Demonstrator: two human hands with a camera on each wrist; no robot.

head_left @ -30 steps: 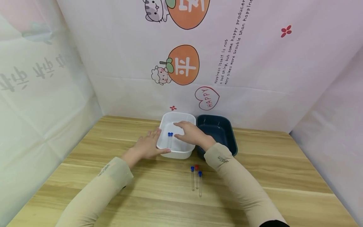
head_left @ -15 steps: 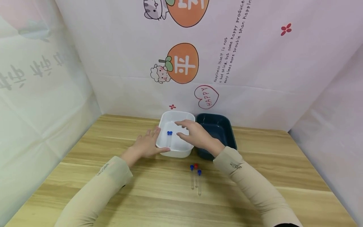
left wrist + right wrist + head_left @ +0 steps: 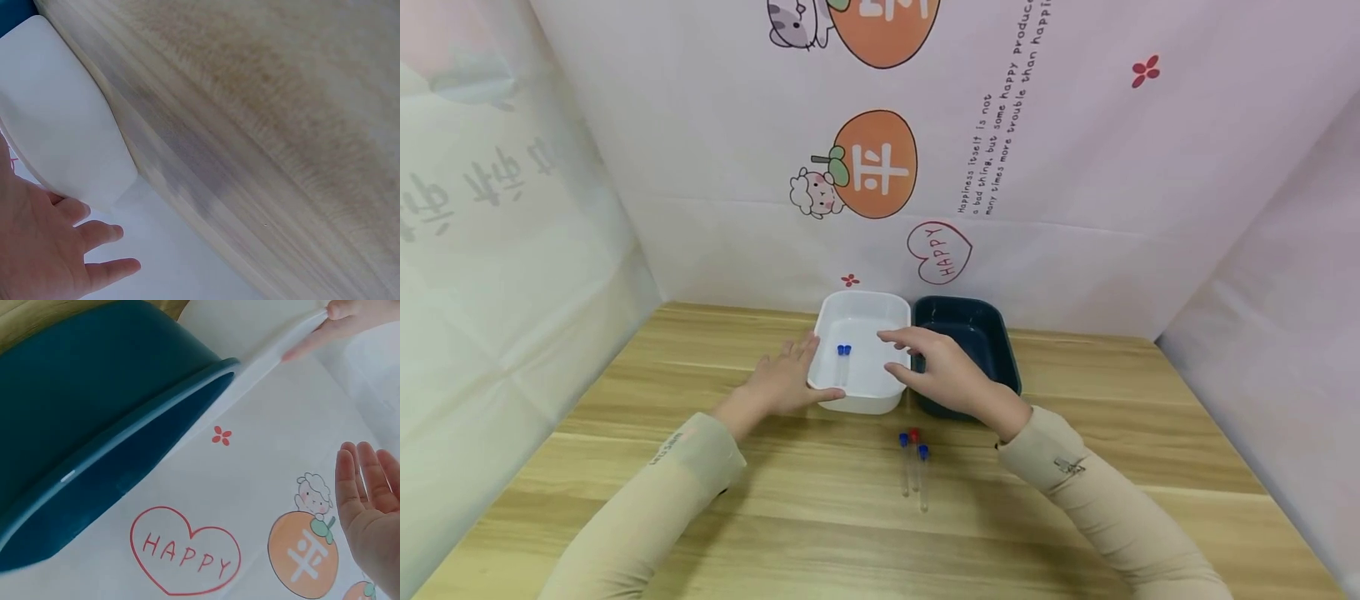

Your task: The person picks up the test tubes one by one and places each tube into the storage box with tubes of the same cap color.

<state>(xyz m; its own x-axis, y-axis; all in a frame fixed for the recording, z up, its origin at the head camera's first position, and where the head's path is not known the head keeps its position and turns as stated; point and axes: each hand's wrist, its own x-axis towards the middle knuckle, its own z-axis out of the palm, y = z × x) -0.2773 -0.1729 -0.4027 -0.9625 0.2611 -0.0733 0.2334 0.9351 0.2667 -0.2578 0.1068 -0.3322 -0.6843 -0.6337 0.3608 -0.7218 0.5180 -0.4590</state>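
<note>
My left hand [image 3: 781,382] rests at the left side of a white plastic bin [image 3: 868,403], thumb along the front rim and fingers at the side wall. In the left wrist view its fingers [image 3: 100,232] are spread and fairly straight. Two clear test tubes with blue caps [image 3: 844,350] lie inside the bin. Above the right side of that bin and the dark teal bin [image 3: 1011,354] hovers my right hand [image 3: 942,367], holding nothing, its fingers loosely bent and apart from the thumb. The right wrist view shows this hand's fingers [image 3: 369,469] relaxed.
On the wooden table [image 3: 790,508], in front of the bins, lie three more test tubes: two blue-capped [image 3: 923,475] and one red-capped [image 3: 914,436]. Both bins stand side by side near the printed back curtain [image 3: 1060,267]. Curtains also hang at the left and right.
My right hand has drawn back to the right, away from the test tubes in the white bin. My left hand stays at the bin's side. The head view has shifted slightly.
</note>
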